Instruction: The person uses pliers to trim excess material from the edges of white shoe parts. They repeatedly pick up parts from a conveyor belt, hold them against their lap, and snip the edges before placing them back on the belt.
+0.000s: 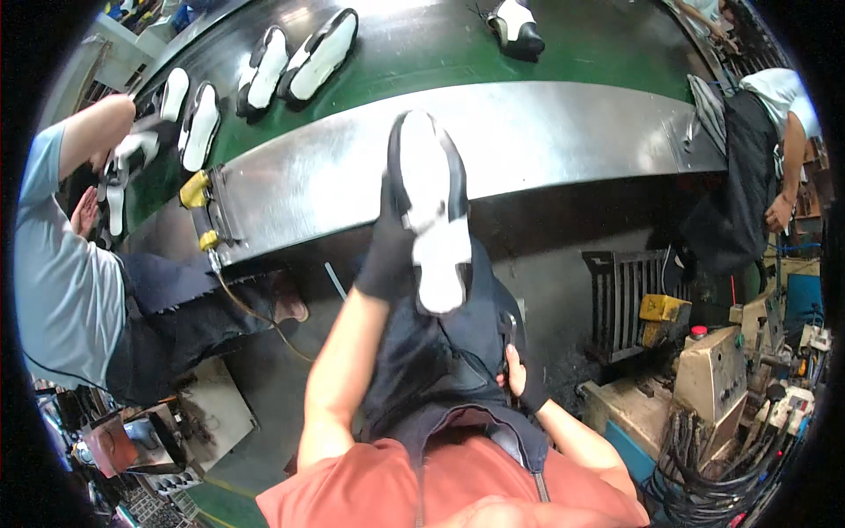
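Note:
A black-and-white shoe (427,172) is held up before my body, its pale underside toward me. My left hand (387,251), in a black glove or sleeve, is closed round the shoe's left side; its fingers are mostly hidden behind it. Low by my right thigh is my right hand (518,371), with a black band at the wrist. Its fingers are curled against a dark object with a shiny edge (510,330), which I cannot make out.
A metal ledge (317,167) borders a green conveyor belt (414,53) carrying several shoes (321,57). A yellow-ended tool (198,189) with a hose lies on the ledge. Co-workers stand at left (70,282) and right (783,132). A machine control box (709,370) stands at lower right.

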Demonstrator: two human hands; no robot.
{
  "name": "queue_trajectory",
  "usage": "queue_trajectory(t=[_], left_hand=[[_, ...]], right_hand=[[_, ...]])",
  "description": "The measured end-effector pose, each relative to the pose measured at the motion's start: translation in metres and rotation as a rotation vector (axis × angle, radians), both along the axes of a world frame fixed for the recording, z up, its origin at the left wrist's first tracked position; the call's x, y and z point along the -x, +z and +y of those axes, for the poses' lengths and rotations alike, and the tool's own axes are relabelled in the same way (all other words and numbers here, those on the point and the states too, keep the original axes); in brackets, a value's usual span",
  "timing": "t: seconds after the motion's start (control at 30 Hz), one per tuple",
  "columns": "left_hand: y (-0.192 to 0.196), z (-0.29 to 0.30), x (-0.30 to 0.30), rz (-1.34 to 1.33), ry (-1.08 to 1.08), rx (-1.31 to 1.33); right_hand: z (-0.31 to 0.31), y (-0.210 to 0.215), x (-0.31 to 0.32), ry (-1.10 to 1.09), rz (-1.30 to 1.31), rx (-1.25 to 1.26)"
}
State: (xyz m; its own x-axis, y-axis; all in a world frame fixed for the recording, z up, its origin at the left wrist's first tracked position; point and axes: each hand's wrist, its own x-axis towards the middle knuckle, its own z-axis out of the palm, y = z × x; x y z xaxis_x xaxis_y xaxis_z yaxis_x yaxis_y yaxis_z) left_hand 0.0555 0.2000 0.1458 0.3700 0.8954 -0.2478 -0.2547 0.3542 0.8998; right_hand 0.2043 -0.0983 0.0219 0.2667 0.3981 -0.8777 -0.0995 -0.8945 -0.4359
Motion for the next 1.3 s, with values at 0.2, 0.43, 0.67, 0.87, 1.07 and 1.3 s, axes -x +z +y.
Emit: queue_trajectory(t=[0.2, 0.43, 0.67, 0.87, 1.07, 1.3], left_hand=[[-0.016, 0.120, -0.002, 0.432, -0.045, -0.592], [-0.007, 0.277, 0.071, 1.216, 0.113, -1.248], [-0.093, 0.317, 0.093, 1.312, 0.306, -0.729], [0.006, 0.242, 0.086, 0.443, 0.125, 0.125], [-0.027, 0.042, 0.192, 0.121, 0.278, -0.223], [-0.026, -0.091, 0.141, 0.381, 0.197, -0.622]], right_hand=[[0.083, 0.006, -0.013, 0.169, -0.023, -0.090], [0.141, -0.001, -0.034, 0.211, 0.006, -0.063], [0.141, -0.001, -0.028, 0.157, 0.016, -0.065], [0.128, 0.001, -0.020, 0.246, 0.008, -0.157], [0.064, 0.007, -0.019, 0.084, 0.085, -0.171], [0.071, 0.083, -0.028, 0.220, 0.103, -0.558]])
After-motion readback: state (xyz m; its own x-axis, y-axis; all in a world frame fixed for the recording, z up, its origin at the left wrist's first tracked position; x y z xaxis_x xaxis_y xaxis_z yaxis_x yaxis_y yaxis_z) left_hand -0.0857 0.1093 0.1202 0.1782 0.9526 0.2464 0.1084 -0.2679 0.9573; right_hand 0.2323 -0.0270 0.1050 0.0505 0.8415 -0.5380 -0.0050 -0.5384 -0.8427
